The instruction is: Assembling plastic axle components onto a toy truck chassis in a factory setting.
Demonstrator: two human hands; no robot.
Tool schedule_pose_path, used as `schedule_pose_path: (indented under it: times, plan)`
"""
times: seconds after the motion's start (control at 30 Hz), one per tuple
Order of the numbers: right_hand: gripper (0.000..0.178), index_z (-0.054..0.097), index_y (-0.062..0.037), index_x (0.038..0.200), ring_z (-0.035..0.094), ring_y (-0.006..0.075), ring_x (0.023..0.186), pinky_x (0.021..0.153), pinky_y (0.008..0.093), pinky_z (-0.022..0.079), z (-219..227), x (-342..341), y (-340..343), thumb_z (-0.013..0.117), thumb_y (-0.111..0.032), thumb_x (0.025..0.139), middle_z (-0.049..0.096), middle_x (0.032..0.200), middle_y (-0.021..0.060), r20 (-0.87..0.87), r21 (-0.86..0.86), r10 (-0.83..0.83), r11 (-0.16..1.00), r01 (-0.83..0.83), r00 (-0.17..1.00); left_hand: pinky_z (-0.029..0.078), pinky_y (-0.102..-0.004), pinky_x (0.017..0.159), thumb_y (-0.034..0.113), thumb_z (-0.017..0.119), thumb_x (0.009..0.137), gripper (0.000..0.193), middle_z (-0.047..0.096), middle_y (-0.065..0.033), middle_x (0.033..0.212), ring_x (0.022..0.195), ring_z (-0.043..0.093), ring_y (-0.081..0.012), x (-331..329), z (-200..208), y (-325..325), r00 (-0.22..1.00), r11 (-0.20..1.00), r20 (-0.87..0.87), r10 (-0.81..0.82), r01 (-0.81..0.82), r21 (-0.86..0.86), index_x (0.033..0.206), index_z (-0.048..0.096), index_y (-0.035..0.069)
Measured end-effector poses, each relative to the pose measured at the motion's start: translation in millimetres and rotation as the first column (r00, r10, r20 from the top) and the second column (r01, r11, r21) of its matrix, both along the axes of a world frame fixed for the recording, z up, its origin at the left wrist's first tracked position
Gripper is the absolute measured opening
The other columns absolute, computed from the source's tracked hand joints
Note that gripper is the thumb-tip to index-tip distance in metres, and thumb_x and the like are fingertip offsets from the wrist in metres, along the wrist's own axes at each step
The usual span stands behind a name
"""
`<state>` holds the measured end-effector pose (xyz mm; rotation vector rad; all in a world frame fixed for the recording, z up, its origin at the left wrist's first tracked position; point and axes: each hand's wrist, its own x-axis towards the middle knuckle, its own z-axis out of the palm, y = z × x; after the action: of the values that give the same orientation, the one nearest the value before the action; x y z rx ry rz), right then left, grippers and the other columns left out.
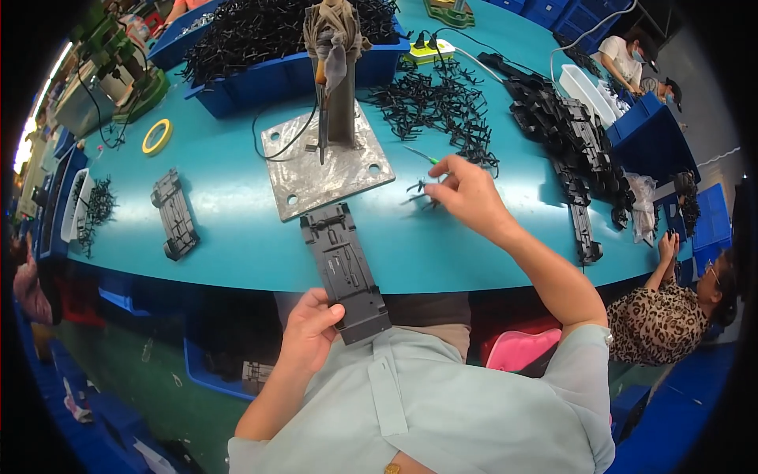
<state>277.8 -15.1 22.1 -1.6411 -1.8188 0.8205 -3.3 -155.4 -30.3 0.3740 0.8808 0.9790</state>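
Below, your left hand [312,330] grips the flat black plastic plate [345,272], fingers wrapped on its near end overhanging the desk [229,205] front edge, steadying it; your right hand [466,193] fingers pinch a small black clip [420,189] near mid-desk.

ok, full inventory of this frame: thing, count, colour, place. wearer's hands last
table: 1, teal, centre
flat plastic chassis part: 1, dark grey, near edge, held by left hand
second chassis part: 1, dark grey, table left
metal base plate with post: 1, grey, middle; cloth draped on top of post
small pronged parts: loose pile, black, right of post
stacked chassis parts: long heap, black, table right
blue bin: 1, back, full of black parts
tape roll: 1, yellow, back left
power strip: 1, pale yellow-green, back
co-workers: 2 on the right, far and near
left hand: grips chassis near end
right hand: pinching a small black piece on table
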Motion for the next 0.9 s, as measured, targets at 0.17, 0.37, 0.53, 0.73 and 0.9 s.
schedule_pose_path:
  times: [0.17,0.37,0.53,0.73,0.9]
  plan:
    - [0.024,0.062,-0.0003,0.106,0.061,0.0088,0.066,0.059,0.0233,0.048,19.4,-9.5,-28.3,0.064,-0.011,0.085,0.068,0.082,0.0069,-0.228,-0.329,0.059,0.935,-0.134,0.972,0.051,-0.0324,0.078,0.005,0.06,0.087,0.021,0.063,-0.0094,0.102,0.09,0.062,-0.0172,1.7,-4.0,-0.7,1.0,1.0,-0.022,0.015,-0.015,0.012,0.106,0.052,0.003]
    - [0.023,0.067,-0.0089,0.097,0.063,0.02,0.076,0.065,0.0305,0.05,-9.3,0.3,-23.2,0.066,0.0,0.076,0.067,0.092,0.005,0.348,0.476,0.447,0.674,-0.566,0.824,0.051,-0.0326,0.079,0.007,0.059,0.088,0.019,0.063,-0.0084,0.103,0.091,0.062,-0.0167,4.1,-4.9,0.9,0.999,0.999,-0.012,0.041,-0.041,-0.008,0.106,0.052,0.003]
    - [0.022,0.068,-0.0088,0.091,0.061,0.0244,0.076,0.066,0.0346,0.05,-24.5,-2.3,-21.0,0.07,-0.002,0.07,0.064,0.088,0.0052,0.451,0.443,0.476,0.615,-0.653,0.755,0.051,-0.0318,0.079,0.009,0.055,0.092,0.014,0.063,-0.0069,0.102,0.089,0.061,-0.0151,7.2,1.2,1.9,0.996,0.996,0.034,0.084,-0.083,-0.027,0.105,0.053,0.004]
    - [0.023,0.068,-0.0085,0.09,0.058,0.0227,0.067,0.057,0.0333,0.047,-0.8,-31.9,-48.0,0.075,-0.007,0.068,0.06,0.078,0.005,0.265,0.515,0.554,0.611,-0.601,0.789,0.051,-0.0288,0.074,0.009,0.055,0.093,0.011,0.062,-0.0054,0.097,0.083,0.06,-0.012,8.6,-5.1,-0.4,0.995,0.994,0.001,0.104,-0.104,-0.031,0.102,0.054,0.005]
    - [0.03,0.069,-0.0078,0.094,0.052,0.0183,0.06,0.052,0.0314,0.041,-8.6,-63.8,-74.3,0.076,-0.006,0.064,0.059,0.077,0.0026,0.205,0.564,0.655,0.528,-0.635,0.727,0.051,-0.0274,0.073,0.009,0.056,0.093,0.009,0.062,-0.0033,0.092,0.081,0.059,-0.01,11.2,-4.9,-0.6,0.994,0.995,-0.025,0.102,-0.102,-0.011,0.1,0.055,0.005]
